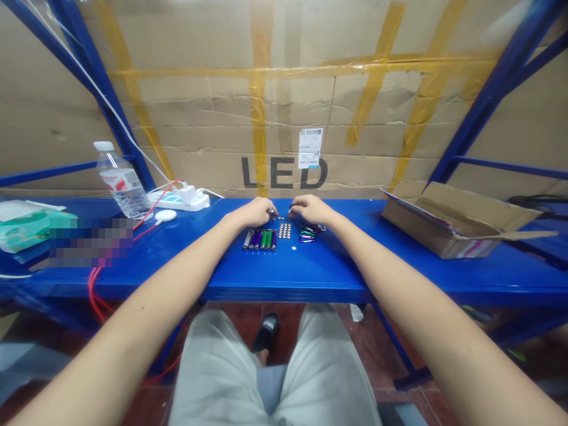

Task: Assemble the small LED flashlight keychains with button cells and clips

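Note:
My left hand (260, 212) is at the back of the blue table, fingers curled down beside a few tiny shiny pieces (278, 218). A small dark, shiny bit shows at its fingertips, too small to name. Opposite it, my right hand (310, 208) has thumb and finger pinched together, with another small dark bit at the tips. Between and in front of the hands lie rows of silver button cells (284, 231). Left of these is a row of silver, purple and green metal tubes (260, 239). Green and purple carabiner clips (307, 235) lie just below my right hand.
An open cardboard box (444, 236) stands on the right of the blue table (284, 275). At left are a water bottle (122, 183), a white power strip (189, 201), red cables (94, 290) and a green packet (33, 228). A large carton (199, 130) stands behind.

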A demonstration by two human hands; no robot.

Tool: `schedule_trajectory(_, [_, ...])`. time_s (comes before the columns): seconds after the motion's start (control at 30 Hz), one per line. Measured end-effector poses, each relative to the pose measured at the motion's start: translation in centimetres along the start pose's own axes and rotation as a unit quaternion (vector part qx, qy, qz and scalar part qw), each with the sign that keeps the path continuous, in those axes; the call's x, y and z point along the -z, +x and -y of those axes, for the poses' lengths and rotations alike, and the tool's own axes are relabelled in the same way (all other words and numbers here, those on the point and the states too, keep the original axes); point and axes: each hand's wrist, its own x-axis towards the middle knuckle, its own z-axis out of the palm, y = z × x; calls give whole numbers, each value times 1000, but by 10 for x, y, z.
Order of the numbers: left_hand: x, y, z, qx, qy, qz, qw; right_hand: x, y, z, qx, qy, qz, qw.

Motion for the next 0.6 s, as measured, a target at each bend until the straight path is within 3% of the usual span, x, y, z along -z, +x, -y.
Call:
schedule_trajectory(0.2, [-1, -1, -1, 2, 13, 14, 1000, -11, 3, -1, 15, 37, 4, 999])
schedule_trajectory(0.6, [-7, 1, 5, -5, 18, 12, 1000, -11, 3, 4, 34, -83, 3, 996])
